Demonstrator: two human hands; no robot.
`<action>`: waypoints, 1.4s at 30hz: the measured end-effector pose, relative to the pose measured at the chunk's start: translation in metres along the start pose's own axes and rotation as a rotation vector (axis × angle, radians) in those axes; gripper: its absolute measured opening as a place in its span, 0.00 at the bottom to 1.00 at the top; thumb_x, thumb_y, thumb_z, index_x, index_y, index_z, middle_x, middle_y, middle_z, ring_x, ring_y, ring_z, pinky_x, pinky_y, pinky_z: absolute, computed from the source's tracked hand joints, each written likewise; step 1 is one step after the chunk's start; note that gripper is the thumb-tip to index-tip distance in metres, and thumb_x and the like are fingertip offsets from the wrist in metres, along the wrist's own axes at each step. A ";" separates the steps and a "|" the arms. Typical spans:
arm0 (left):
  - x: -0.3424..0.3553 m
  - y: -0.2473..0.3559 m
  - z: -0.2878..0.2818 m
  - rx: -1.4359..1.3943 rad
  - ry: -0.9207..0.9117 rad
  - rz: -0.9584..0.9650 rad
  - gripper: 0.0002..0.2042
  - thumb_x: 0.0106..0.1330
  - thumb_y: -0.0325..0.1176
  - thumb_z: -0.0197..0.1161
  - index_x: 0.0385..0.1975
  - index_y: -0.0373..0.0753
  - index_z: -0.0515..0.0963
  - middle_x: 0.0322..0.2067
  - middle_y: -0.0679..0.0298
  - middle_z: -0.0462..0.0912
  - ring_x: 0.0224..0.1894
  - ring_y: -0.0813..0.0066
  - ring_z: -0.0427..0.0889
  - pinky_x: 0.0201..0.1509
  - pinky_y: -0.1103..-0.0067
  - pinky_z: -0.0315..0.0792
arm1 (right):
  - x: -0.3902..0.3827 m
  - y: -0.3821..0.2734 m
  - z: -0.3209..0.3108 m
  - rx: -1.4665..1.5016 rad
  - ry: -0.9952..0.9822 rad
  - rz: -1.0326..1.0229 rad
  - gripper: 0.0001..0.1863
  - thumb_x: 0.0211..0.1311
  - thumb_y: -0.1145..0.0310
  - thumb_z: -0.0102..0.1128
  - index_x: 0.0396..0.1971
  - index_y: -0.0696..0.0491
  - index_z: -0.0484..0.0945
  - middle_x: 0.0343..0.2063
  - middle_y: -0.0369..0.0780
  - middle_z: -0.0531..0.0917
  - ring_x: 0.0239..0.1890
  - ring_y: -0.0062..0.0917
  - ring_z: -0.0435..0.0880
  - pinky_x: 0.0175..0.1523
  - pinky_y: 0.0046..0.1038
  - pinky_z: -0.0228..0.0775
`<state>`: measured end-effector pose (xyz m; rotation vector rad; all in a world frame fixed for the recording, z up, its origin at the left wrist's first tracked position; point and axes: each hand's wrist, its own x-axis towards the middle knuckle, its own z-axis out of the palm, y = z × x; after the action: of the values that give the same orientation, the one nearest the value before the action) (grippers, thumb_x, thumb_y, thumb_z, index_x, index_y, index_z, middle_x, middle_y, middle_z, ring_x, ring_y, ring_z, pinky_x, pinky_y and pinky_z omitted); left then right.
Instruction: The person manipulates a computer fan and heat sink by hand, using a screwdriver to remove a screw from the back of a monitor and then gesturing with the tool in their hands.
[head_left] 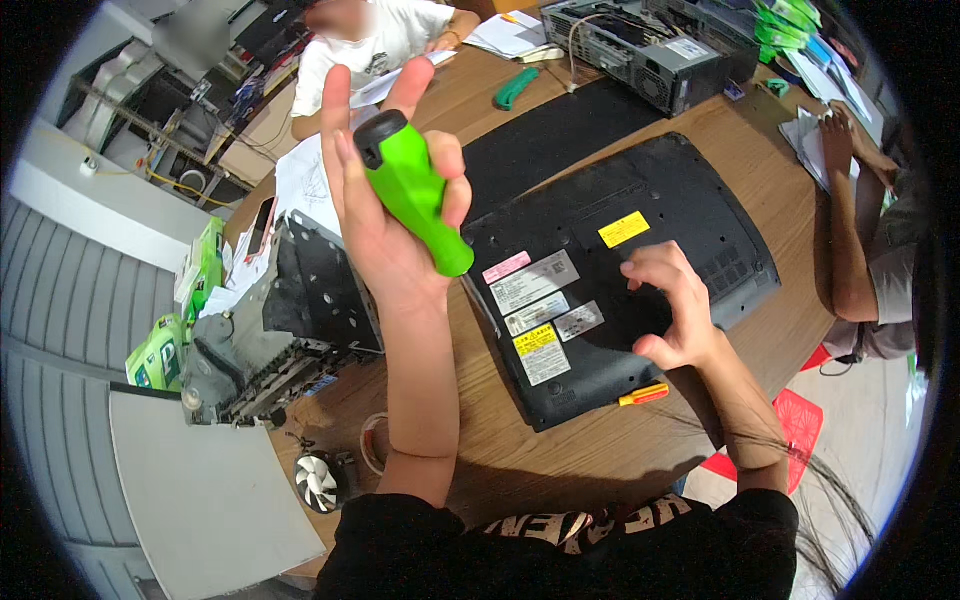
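Observation:
My left hand (393, 250) is raised, palm showing, with two fingers stretched out and the others curled round a green handle (410, 190) with a black end cap. It looks like a screwdriver handle; no shaft shows. A black laptop (640, 190) lies bottom side up on the wooden table, its base carrying several white, yellow and pink labels. Over its near right part hovers my right hand (685, 315), fingers curved, thumb apart, nothing between them. A small yellow-orange tool (645, 395) lies against the laptop's near edge, below that hand.
Left of the laptop stands an opened equipment casing (310, 290), with a small fan (317, 483) nearer me. Beyond lie a black mat (560, 135), a green cutter (516, 89) and an opened computer case (650, 55). People sit across and at the right, near a red stool (795, 430).

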<state>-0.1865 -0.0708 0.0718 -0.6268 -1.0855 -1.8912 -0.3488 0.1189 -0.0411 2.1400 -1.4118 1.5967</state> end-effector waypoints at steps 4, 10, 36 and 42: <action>-0.003 0.003 0.002 0.295 0.207 0.126 0.19 0.74 0.42 0.42 0.59 0.41 0.59 0.51 0.54 0.70 0.35 0.72 0.74 0.24 0.83 0.70 | 0.001 -0.003 0.003 0.008 -0.006 0.033 0.34 0.53 0.40 0.60 0.45 0.58 0.72 0.39 0.44 0.77 0.32 0.29 0.75 0.41 0.30 0.65; -0.003 -0.001 0.005 0.332 0.283 0.119 0.20 0.73 0.47 0.44 0.53 0.38 0.65 0.42 0.59 0.72 0.38 0.70 0.74 0.32 0.78 0.72 | 0.001 -0.003 0.001 -0.003 -0.024 0.046 0.32 0.52 0.43 0.62 0.44 0.58 0.73 0.39 0.43 0.77 0.31 0.28 0.75 0.39 0.29 0.66; -0.012 -0.042 0.040 -0.430 0.171 -0.503 0.44 0.57 0.75 0.31 0.70 0.54 0.43 0.69 0.57 0.47 0.69 0.58 0.47 0.67 0.52 0.42 | 0.001 -0.028 0.015 0.479 0.138 0.317 0.08 0.70 0.70 0.43 0.34 0.58 0.69 0.27 0.43 0.77 0.29 0.31 0.79 0.39 0.33 0.72; -0.012 -0.040 0.032 -0.575 0.111 -0.437 0.45 0.57 0.73 0.37 0.71 0.54 0.38 0.71 0.53 0.35 0.72 0.53 0.35 0.65 0.40 0.32 | 0.009 -0.039 -0.001 0.086 -0.096 0.415 0.10 0.58 0.82 0.50 0.40 0.63 0.75 0.27 0.46 0.76 0.27 0.33 0.78 0.33 0.28 0.70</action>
<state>-0.2146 -0.0269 0.0612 -0.6166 -0.6287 -2.6227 -0.3206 0.1357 -0.0172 2.0926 -1.9554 1.7289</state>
